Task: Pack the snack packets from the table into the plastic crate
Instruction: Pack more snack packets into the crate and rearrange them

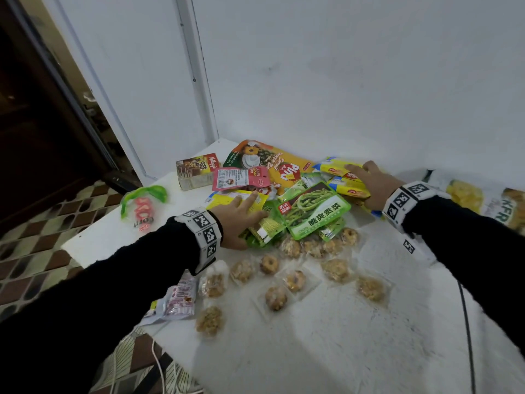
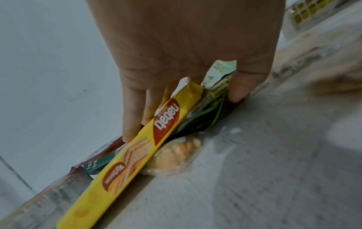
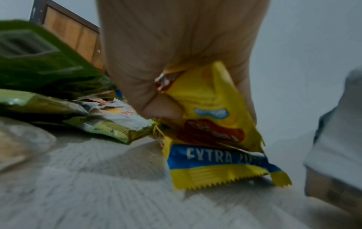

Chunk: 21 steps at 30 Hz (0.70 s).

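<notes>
A heap of snack packets lies at the back of the white table [image 1: 312,351]. My left hand [image 1: 241,214] [image 2: 183,116] pinches a bundle between straight fingers and thumb: a long yellow wafer packet [image 2: 125,162] [image 1: 235,201] and small green packets [image 2: 203,119]. A large green vegetable pouch [image 1: 315,211] lies just right of that hand. My right hand [image 1: 366,183] [image 3: 205,110] grips yellow wafer packets with a blue band [image 1: 341,172] [image 3: 215,170], thumb curled onto them. No crate is in view.
A cereal box [image 1: 196,170], an orange bag [image 1: 272,163] and a pink pouch [image 1: 241,179] sit behind the heap. Several clear-wrapped cookies [image 1: 295,280] are scattered in front. A big white bag [image 1: 483,200] lies far right, a green-pink candy bag [image 1: 142,206] near the left edge.
</notes>
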Motion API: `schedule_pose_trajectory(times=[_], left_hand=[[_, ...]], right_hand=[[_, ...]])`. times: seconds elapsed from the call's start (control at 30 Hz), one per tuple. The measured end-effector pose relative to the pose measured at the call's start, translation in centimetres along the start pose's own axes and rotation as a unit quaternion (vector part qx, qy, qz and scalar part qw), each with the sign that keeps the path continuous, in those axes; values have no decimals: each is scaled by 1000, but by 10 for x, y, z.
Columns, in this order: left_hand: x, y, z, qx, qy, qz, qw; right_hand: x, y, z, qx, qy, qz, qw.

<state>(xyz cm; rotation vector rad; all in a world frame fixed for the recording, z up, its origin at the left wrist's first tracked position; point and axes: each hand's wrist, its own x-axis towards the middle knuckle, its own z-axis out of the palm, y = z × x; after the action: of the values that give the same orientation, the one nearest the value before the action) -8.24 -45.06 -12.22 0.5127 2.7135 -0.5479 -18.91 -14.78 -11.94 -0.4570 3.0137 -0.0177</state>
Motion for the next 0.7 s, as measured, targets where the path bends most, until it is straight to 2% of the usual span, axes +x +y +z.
schedule_pose_trajectory(times=[0.1, 0.3, 0.57, 0.7], left_hand=[[0, 6, 4, 48, 8, -8, 999], [-1, 8, -5, 66, -10, 12, 998], [-8, 14, 0, 70, 49, -16, 996], [-5, 23, 3, 75, 46, -25, 996]], right_hand=[[1, -3, -1, 2, 10, 13, 1000], [0, -7, 0, 19, 12, 18, 1000], [-6, -11, -1, 25, 4, 30, 999], [-9, -13, -2, 18, 5, 32, 999]])
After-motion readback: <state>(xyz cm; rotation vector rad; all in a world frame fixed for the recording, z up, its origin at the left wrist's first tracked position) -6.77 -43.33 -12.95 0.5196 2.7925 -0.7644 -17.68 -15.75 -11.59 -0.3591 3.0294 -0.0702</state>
